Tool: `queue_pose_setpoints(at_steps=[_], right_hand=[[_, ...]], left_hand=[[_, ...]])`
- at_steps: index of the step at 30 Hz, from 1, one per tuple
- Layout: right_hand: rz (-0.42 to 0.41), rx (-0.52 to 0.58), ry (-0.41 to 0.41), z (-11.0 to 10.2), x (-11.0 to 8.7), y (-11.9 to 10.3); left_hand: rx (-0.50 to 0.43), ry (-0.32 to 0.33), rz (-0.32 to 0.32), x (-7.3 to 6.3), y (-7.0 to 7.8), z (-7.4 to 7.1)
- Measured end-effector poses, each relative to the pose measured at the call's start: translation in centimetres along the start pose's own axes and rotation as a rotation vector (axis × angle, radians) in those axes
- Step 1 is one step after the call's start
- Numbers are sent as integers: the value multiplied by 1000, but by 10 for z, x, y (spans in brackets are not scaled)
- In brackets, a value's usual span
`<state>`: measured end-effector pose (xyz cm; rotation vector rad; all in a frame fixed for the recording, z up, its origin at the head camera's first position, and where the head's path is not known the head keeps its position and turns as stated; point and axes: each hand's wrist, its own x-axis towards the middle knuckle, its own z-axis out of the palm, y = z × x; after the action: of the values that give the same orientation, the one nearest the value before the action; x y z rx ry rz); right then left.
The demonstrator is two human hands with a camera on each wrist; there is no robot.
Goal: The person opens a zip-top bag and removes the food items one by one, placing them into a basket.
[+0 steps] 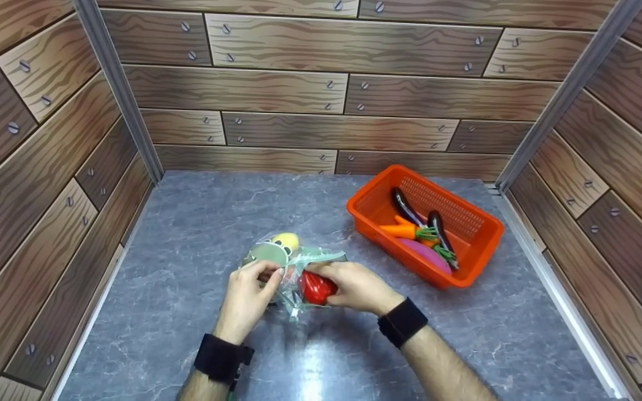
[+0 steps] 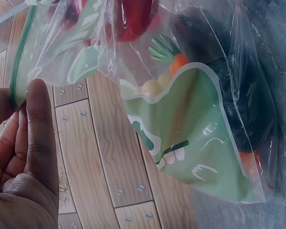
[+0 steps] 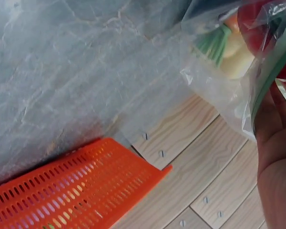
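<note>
- Two hands work close together over the gray table (image 1: 187, 223).
- The left hand (image 1: 249, 291) pinches the green edge of a see-through bag (image 2: 190, 129) with its thumb and finger.
- The right hand (image 1: 361, 287) is curled around a shiny red pepper (image 1: 317, 288) at the top of the bag (I can't tell how far in it is).
- Inside the bag are a carrot with a green top (image 2: 177, 62), something pale yellow (image 2: 157, 86) and a big dark thing (image 2: 243, 114).
- An orange basket (image 1: 485, 239) sits near the right hand, well apart from the left one.
- In the basket lie two long dark eggplants (image 1: 404, 206), some carrots (image 1: 402, 229) and something purple (image 1: 427, 255).
- Both wrists wear black bands (image 1: 403, 322).
</note>
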<state>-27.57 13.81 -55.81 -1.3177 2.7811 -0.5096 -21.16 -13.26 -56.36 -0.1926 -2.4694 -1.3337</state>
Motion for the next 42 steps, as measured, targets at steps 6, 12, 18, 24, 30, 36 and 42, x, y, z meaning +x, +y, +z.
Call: queue_pose_setpoints(at_steps=[6, 12, 18, 24, 30, 36, 42], right_hand=[[-7, 13, 64, -15, -7, 3], [-7, 19, 110, -30, -13, 6], [-6, 16, 108, -42, -21, 7], [1, 8, 132, -53, -26, 12], [4, 4, 191, -68, -32, 23], [12, -8, 255, -80, -37, 35], [76, 1, 292, -90, -46, 50]], left_hand=[[-5, -3, -4, 1, 1, 1], [-13, -12, -10, 1, 2, 3], [-20, -15, -6, 3, 4, 4], [-15, -9, -2, 3, 3, 4], [-15, -10, 2, 4, 4, 4], [-6, -6, 5, 4, 4, 5], [-11, -7, 5, 4, 6, 5]])
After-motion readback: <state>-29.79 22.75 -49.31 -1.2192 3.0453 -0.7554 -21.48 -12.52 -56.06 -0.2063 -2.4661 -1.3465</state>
